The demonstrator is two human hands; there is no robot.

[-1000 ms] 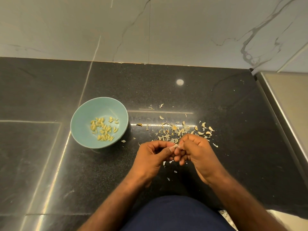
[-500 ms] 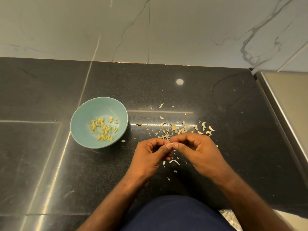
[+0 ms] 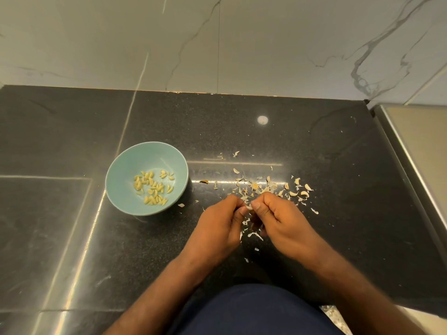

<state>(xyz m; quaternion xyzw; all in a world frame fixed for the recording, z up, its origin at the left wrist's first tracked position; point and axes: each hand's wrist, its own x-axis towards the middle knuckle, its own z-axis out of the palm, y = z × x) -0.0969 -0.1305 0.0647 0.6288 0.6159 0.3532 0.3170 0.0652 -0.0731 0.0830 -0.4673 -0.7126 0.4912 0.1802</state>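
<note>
**Clove half-peeled between two pinches**

The clove (image 3: 249, 208), or what looks like a small garlic clove, is held just above the black counter (image 3: 314, 153), caught between the fingertips of both hands. Only a pale sliver of it shows. The left hand (image 3: 217, 228) pinches it from one side with thumb and forefinger, and the right hand (image 3: 283, 223) nips it from the other side, its remaining fingers curled under.

I'd say the skin is coming off right now. Loose flakes (image 3: 255, 235) lie directly under the hands, and the main heap of husks (image 3: 263, 187) sits just beyond the knuckles.

The next move calls for a clean pull to strip off the last of the skin. The bare piece then goes across to the blue bowl (image 3: 121, 165) on the left, where the peeled ones (image 3: 153, 186) already lie. That reach falls to the left hand, the nearer one, I'd guess.

A second ago the right hand was balled up tight against the left. It has since loosened into a fingertip pinch, and both hands have crept a touch away from the person. A long flake now shows beneath them. The bowl and heap haven't moved.
</note>
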